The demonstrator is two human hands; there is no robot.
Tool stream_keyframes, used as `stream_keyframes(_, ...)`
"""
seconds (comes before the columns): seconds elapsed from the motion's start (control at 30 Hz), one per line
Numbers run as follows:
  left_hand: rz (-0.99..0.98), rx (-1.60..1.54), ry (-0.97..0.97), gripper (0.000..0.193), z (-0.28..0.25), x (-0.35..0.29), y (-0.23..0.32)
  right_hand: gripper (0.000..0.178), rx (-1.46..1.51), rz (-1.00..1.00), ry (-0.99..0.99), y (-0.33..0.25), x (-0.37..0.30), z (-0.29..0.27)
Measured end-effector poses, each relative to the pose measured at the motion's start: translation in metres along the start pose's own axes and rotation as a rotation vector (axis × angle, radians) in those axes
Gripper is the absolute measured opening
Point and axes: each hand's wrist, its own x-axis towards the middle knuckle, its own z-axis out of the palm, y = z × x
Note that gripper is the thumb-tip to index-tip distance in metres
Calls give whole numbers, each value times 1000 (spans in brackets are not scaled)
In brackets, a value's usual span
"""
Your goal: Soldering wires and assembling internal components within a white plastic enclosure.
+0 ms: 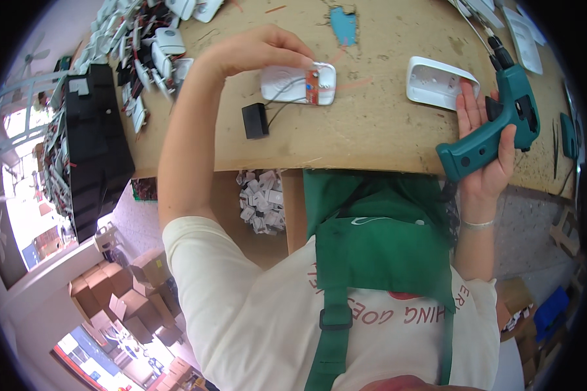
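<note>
My left hand [267, 51] reaches over the bench, its fingers bent and closed on the upper edge of a white plastic cover [282, 85]. An orange-red circuit board [312, 86] lies in that cover, with thin wires running to a small black box [255, 121] just below. My right hand [484, 171] grips a teal pistol-shaped glue gun [479, 144], thumb around its handle and black nozzle pointing away from me. Its outstretched fingers touch the right end of a hollow white plastic housing [430, 85], which lies open side up.
Many white parts with wires [169, 42] are heaped at the far left, beside a black box-like object [98, 143]. More white shells [523, 40] lie far right, near dark tweezers [556, 150]. An open carton [244, 251] under the bench edge holds small white pieces.
</note>
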Motion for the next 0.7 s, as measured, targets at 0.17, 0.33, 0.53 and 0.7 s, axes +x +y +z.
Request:
stream_keyframes(0.17, 233, 372, 410, 33, 31, 13, 11, 56, -52, -23, 15, 1, 0, -1)
stream_keyframes(0.33, 214, 340, 484, 29, 64, 8, 27, 55, -64, -30, 7, 0, 2, -6)
stream_keyframes(0.53, 273, 325, 625, 17, 87, 13, 17, 55, -66, -34, 9, 3, 0, -6)
stream_keyframes(0.7, 379, 167, 728, 11, 96, 3, 13, 54, -92, -54, -16, 6, -1, -8)
